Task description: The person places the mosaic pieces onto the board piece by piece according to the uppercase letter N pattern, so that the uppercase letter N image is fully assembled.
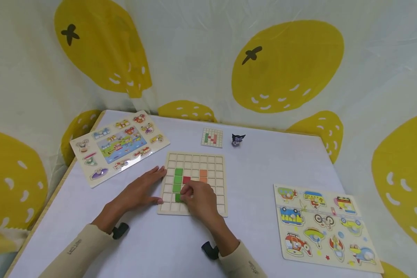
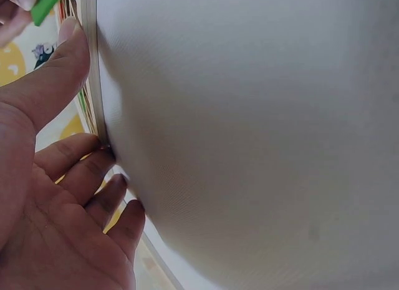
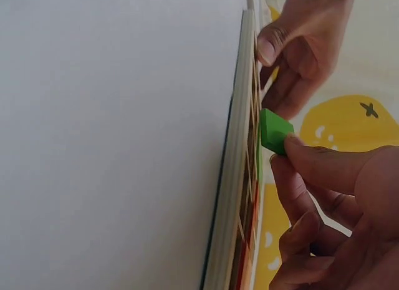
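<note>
A square wooden grid board (image 1: 219,185) lies flat on the table in the head view. Along its left edge rests my left hand (image 1: 142,191), fingers fairly straight, with the thumb and fingertips touching the rim. My right hand (image 1: 200,199) pinches a green square tile (image 3: 276,131) between thumb and index finger, tilted over the lower left of the grid. Just above that spot, several green tiles (image 1: 177,179) sit in a column. To their right are a red tile (image 1: 186,180) and orange tiles (image 1: 203,173). The right hand hides some cells below them.
A small pattern card (image 1: 212,138) and a dark figurine (image 1: 237,139) stand behind the board. One picture puzzle board (image 1: 87,144) lies at the back left, close to my left hand. Another puzzle board (image 1: 328,241) with vehicle pieces lies at the right. A patterned curtain (image 1: 191,46) hangs behind.
</note>
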`<state>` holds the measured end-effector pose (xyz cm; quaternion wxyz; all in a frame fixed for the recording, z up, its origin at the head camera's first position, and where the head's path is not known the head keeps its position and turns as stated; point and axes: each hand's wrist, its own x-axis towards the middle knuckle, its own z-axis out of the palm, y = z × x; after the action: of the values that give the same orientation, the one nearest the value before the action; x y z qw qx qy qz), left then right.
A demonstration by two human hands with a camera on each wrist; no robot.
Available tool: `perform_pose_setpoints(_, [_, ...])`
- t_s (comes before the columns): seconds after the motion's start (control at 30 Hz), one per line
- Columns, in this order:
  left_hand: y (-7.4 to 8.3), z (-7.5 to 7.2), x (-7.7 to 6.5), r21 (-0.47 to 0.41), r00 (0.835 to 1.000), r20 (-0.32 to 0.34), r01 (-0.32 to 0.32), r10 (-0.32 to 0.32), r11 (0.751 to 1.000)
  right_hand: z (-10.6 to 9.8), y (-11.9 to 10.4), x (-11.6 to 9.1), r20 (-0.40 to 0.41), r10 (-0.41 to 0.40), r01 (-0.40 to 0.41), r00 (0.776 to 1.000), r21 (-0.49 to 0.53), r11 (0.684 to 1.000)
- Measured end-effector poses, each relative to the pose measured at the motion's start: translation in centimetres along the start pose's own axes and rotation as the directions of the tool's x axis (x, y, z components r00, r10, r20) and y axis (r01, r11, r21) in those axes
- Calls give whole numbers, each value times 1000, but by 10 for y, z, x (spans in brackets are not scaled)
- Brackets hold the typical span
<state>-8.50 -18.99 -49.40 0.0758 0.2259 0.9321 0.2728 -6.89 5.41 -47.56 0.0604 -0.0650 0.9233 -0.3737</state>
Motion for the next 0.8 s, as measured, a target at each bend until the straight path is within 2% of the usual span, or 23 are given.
perform_pose_setpoints(0.33, [1,2,0,-2,1000,3,-2,2,1000,12,-6,6,-29,-2,0,1000,-50,999])
perform_pose_setpoints(0.63, [3,2,0,1,1000,3,-2,2,1000,15,-8,6,3,9,-9,1000,-119,993])
perform_pose_setpoints(0.8, [3,1,-2,-15,1000,6,2,-2,1000,9,-4,2,13,-27,29,1000,-128,991])
